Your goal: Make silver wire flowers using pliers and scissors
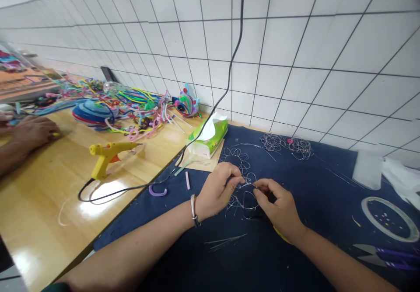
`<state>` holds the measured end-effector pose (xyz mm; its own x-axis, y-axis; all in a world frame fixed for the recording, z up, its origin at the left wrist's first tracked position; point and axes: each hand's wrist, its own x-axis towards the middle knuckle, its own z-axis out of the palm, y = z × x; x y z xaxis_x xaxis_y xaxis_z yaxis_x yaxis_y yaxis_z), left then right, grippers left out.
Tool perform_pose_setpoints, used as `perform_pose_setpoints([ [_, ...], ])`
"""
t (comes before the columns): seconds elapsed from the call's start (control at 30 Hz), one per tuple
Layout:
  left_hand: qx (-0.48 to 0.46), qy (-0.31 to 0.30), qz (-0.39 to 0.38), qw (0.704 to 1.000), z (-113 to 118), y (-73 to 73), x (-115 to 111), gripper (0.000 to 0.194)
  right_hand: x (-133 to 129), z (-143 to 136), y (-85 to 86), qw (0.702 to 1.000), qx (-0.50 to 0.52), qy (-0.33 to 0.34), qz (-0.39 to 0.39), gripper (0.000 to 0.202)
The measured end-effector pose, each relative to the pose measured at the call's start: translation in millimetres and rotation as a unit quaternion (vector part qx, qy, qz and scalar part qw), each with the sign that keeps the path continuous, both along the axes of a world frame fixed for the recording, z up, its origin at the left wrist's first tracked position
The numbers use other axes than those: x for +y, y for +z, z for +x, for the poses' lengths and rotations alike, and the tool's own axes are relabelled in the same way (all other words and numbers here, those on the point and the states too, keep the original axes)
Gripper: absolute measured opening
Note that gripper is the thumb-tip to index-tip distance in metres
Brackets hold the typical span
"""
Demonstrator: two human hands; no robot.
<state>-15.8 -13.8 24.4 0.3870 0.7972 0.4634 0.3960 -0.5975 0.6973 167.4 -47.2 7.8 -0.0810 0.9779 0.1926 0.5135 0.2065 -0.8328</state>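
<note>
Thin silvery wire bent into loops (pixel 250 199) hangs between my two hands above the dark blue cloth. My left hand (pixel 220 189), with a metal bracelet at the wrist, pinches the wire at its left side. On the right side my right hand (pixel 278 204) pinches the same wire between thumb and fingers. Something yellow, partly hidden, shows beneath my right hand. A flower-like wire shape (pixel 238 155) lies just beyond my left hand. Several straight wire pieces (pixel 226 241) rest on the cloth nearer to me.
Tangled wire loops (pixel 300 147) lie near the wall. Purple-handled scissors (pixel 390 256) and a ring-shaped roll (pixel 365 209) are at right. A tissue pack (pixel 210 140), yellow glue gun (pixel 106 156) with black cord, and colourful pipe cleaners (pixel 141 104) are left. Another person's hand (pixel 36 130) rests far left.
</note>
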Motion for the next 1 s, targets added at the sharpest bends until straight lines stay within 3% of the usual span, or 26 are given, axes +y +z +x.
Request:
perform_pose_setpoints([
  [0.3, -0.002, -0.017, -0.025, 1.0, 1.7, 1.7, -2.4, 0.012, -0.5, 1.8, 0.1, 0.999, 0.0, 0.027, 0.026, 0.03],
  [0.73, -0.005, -0.031, -0.036, 0.999, 3.7, -1.9, -2.3, 0.012, 0.1, 1.7, -6.5, 0.997, -0.044, 0.016, 0.062, 0.021],
  [1.0, 0.016, -0.008, -0.018, 1.0, 2.1, -2.3, -0.8, 0.012, -0.5, 2.2, -5.3, 0.994, -0.05, 0.029, 0.088, 0.017],
])
